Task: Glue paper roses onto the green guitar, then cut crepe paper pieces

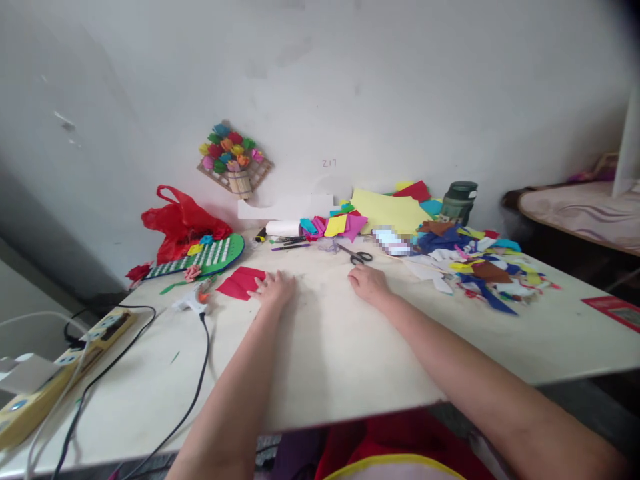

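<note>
My left hand (pixel 274 289) lies palm down on the white table with its fingers spread. Its fingertips touch the right edge of a red sheet of paper (pixel 240 283), which has faint crease lines. To the right, my right hand (pixel 369 284) rests on the table with its fingers curled in, and nothing shows in it. Just beyond that hand lies a pair of scissors (pixel 358 255) with dark handles. A white glue gun (pixel 193 301) with an orange part sits left of the red paper, its black cord trailing toward me.
Paper scraps (pixel 485 267) pile up at the right, below a green bottle (pixel 459 202). A phone (pixel 391 241), yellow paper (pixel 385 210) and pens (pixel 290 245) line the back. A red plastic bag (pixel 180 223), a green board (pixel 223 257) and a power strip (pixel 95 347) are at left.
</note>
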Demonstrator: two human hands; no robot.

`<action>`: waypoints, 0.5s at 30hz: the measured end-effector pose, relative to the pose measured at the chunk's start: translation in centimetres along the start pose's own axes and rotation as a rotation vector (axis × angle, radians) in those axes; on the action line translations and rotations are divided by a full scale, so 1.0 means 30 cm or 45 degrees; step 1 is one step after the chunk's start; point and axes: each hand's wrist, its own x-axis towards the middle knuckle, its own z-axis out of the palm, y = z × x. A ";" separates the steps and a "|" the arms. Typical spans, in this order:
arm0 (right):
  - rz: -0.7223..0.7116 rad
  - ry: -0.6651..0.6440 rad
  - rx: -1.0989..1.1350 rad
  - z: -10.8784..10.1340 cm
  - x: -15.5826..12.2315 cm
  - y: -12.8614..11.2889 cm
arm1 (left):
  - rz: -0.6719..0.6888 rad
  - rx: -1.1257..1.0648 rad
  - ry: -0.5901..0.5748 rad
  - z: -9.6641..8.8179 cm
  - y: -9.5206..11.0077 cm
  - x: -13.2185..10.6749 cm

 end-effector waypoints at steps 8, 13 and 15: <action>-0.034 0.005 0.022 0.007 0.015 -0.009 | 0.149 0.197 -0.094 0.017 -0.003 0.005; -0.047 -0.036 0.001 0.008 0.028 -0.023 | 0.199 0.239 -0.061 0.002 0.011 -0.015; -0.050 -0.066 -0.015 0.002 0.038 -0.032 | 0.140 0.271 0.034 0.000 0.020 -0.021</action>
